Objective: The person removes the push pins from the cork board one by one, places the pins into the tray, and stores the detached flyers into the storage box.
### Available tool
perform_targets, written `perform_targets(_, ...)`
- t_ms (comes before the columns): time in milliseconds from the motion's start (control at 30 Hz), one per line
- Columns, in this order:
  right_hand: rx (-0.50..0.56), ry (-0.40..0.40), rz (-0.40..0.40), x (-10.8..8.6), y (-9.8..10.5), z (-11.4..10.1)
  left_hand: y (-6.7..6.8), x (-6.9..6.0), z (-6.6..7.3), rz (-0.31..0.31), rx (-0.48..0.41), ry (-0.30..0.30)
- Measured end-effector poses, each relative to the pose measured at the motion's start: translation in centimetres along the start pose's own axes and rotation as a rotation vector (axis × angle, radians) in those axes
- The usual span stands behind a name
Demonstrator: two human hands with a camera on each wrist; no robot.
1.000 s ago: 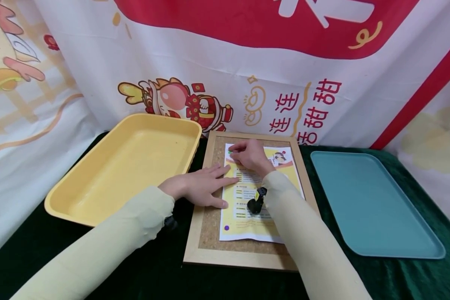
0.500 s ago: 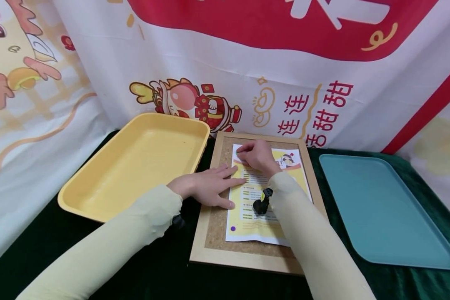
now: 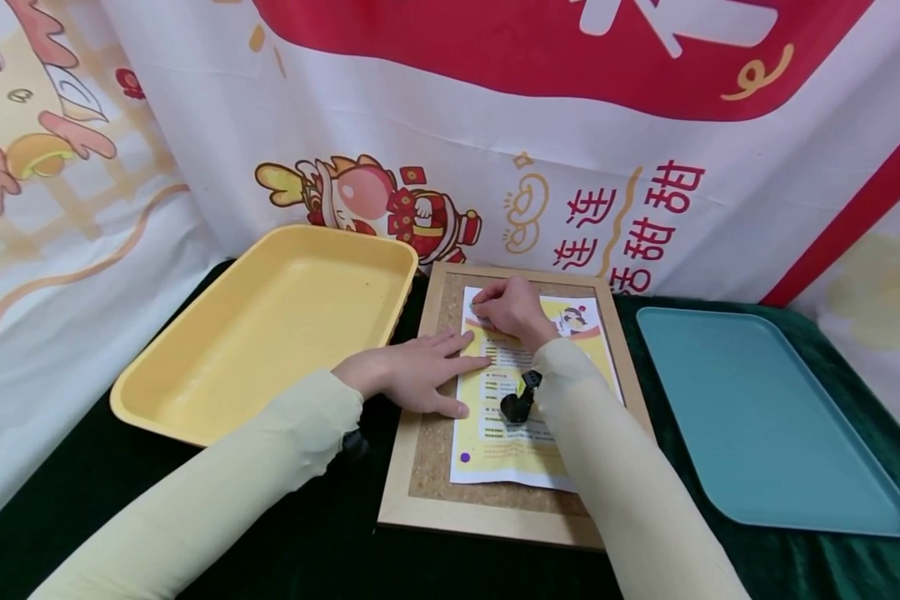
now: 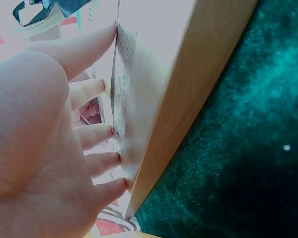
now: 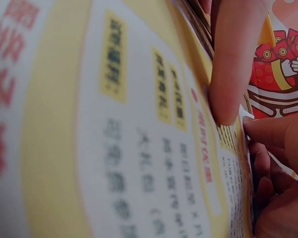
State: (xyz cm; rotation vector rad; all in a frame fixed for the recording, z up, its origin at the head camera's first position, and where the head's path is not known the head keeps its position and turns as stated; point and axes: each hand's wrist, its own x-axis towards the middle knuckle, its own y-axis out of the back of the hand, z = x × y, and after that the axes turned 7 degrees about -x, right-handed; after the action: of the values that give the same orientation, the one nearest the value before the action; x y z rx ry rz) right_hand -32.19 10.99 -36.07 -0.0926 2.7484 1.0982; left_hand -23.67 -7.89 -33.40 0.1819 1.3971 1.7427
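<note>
A yellow and white printed sheet (image 3: 495,468) lies on a wood-framed cork board (image 3: 437,473). My left hand (image 3: 416,373) is spread over the sheet's left edge, its fingers straight, touching the sheet in the left wrist view. My right hand (image 3: 516,312) pinches at the sheet's top left corner; a small green pushpin showed at these fingertips earlier and is now hidden. A purple pin (image 3: 465,457) sits at the bottom left corner, a red pin (image 3: 582,309) near the top right. In the right wrist view, my right hand (image 5: 280,153) has curled fingers by the sheet's far edge.
A deep yellow tray (image 3: 270,333) stands left of the board, partly behind my left forearm. On the right lies a flat blue-green tray (image 3: 772,417). Dark green cloth (image 3: 307,533) covers the table, and a printed white and red curtain (image 3: 435,75) hangs behind.
The head view has shifted slightly. My right fingers have closed over the corner, so the green spot seen a second ago is covered. My left hand stays in place.
</note>
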Motion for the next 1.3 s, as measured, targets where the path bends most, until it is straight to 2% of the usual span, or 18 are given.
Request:
perform_targets(133,0.012,-0.018,0.002,0.0,0.1,0.0,0.1,0.0,0.1,-0.002,0.000,0.001)
perform_targets(333,-0.015,0.032,0.035,0.1,-0.2,0.2,0.1,0.0,0.1,-0.006,-0.002,0.002)
perform_targets(500,-0.015,0.026,0.052,0.1,-0.6,0.1,-0.1,0.0,-0.1,-0.001,-0.003,0.006)
perform_targets(633,-0.003,0.016,0.029,0.1,-0.7,0.0,-0.2,-0.2,-0.3,0.008,-0.016,0.008)
perform_targets(900,0.106,-0.041,-0.039,0.1,0.7,0.6,-0.1,0.2,-0.1,0.008,-0.025,-0.013)
perform_targets(1300,0.173,-0.008,-0.073,0.0,0.8,0.9,-0.1,0.1,0.0,0.005,-0.024,-0.001)
